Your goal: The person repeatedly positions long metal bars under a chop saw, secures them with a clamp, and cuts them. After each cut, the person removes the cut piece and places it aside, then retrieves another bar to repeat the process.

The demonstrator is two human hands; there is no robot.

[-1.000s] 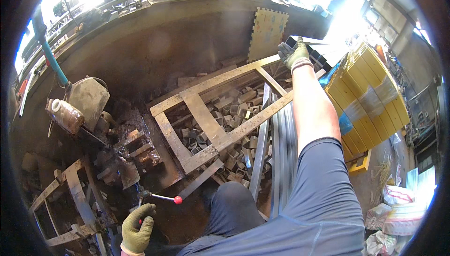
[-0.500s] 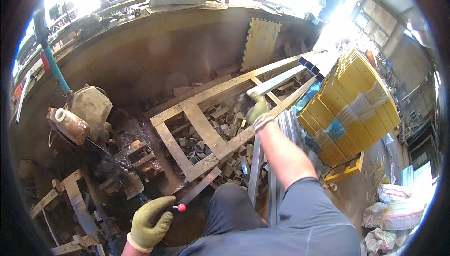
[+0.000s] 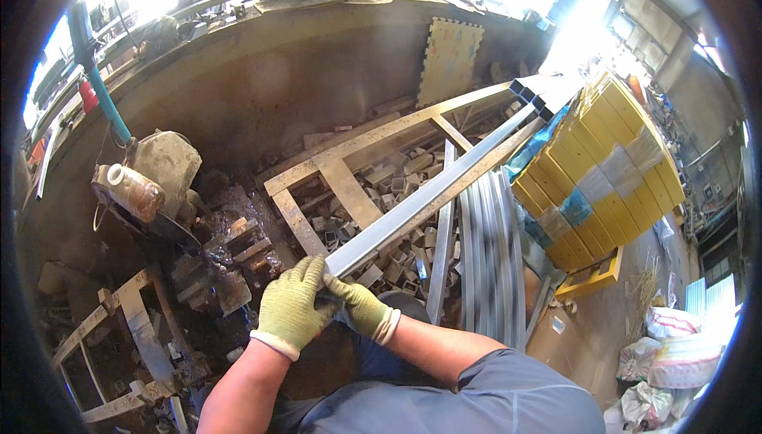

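A long, silvery square metal tube [image 3: 421, 192] lies slantwise over a rectangular metal frame [image 3: 345, 188], its near end in front of me. At that end my left hand [image 3: 295, 304], in a yellow-green work glove, has its fingers closed on the tube's left side. My right hand [image 3: 363, 307], gloved alike, grips from the right and below, its fingers partly hidden between the two hands. The tube's far end lies close to several dark-ended square tubes [image 3: 530, 99] at the frame's far corner.
Many short tube offcuts [image 3: 381, 200] lie beneath the frame. Long metal profiles [image 3: 488, 251] and a stack of yellow beams [image 3: 603, 180] stand right. Left are a dirty machine with a plastic jug [image 3: 139, 194] and another metal frame [image 3: 143, 339]. White sacks [image 3: 683, 362] sit at lower right.
My right hand has come back toward me from the frame's middle, and the tube now reaches to my hands. My left hand has moved up from beside a red-knobbed lever, now out of sight.
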